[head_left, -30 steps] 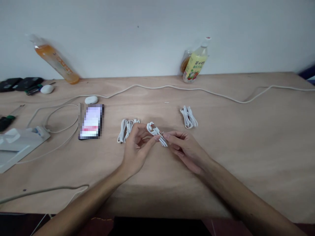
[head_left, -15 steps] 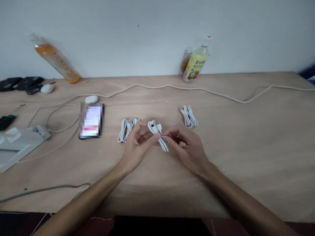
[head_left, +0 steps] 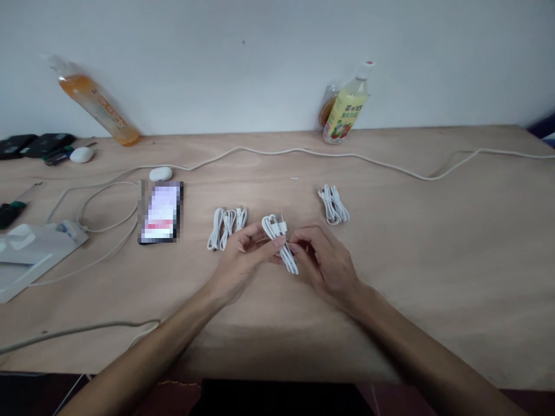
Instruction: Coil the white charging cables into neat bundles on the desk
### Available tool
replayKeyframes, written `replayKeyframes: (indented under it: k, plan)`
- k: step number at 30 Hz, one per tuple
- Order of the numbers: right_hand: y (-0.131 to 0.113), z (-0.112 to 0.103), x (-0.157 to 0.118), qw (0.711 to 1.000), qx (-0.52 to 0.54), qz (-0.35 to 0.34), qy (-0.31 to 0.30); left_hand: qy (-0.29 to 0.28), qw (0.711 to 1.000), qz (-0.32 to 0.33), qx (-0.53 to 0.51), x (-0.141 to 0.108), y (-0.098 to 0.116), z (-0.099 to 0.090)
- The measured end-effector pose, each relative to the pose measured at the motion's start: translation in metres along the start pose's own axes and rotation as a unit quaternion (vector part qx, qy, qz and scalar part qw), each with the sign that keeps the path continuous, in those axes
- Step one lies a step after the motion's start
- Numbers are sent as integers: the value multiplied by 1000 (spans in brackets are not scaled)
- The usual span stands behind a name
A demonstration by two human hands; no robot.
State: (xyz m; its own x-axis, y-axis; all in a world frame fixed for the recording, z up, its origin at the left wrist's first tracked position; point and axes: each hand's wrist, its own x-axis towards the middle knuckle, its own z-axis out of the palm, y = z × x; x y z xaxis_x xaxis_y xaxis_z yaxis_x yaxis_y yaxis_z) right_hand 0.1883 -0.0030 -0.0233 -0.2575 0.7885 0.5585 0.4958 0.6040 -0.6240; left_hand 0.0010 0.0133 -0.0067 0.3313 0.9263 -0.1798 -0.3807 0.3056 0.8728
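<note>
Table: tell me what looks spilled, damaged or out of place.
No spill or damage stands out. One oddity: a tiny white scrap lies loose on the table, left of the lone cable bundle; too small to identify. The phone looks blocky, probably image masking, not damage.

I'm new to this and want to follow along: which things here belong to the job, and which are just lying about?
Probably the job:
coiled white cable in the left hand, right hand at its middle
similar bundles at left
single bundle at right

Apparently lying about:
phone
orange drink bottle
yellow-labelled bottle
long loose cable
</note>
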Motion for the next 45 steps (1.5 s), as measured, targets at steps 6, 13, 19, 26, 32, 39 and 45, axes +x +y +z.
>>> replayKeyframes:
  k: [6,13,19,26,32,39,45]
  plan:
    - [1,0,-1,1000,-4,10,-20,7,999,11,46,1,-1,-1]
    - [0,4,-2,999,-22,31,-9,23,996,36,81,1,0,0]
    - [-1,4,-1,999,-40,12,4,11,995,47,82,2,-1,0]
    - [-2,2,1,999,-51,8,-1,3,995,51,82,2,-2,-1]
    - [1,0,2,999,-41,-10,0,-1,996,50,73,4,0,-1]
    - [7,-5,6,999,-1,-38,-1,-9,997,30,77,6,2,-6]
    - [3,-4,8,1000,9,-6,12,-2,993,54,107,6,6,-6]
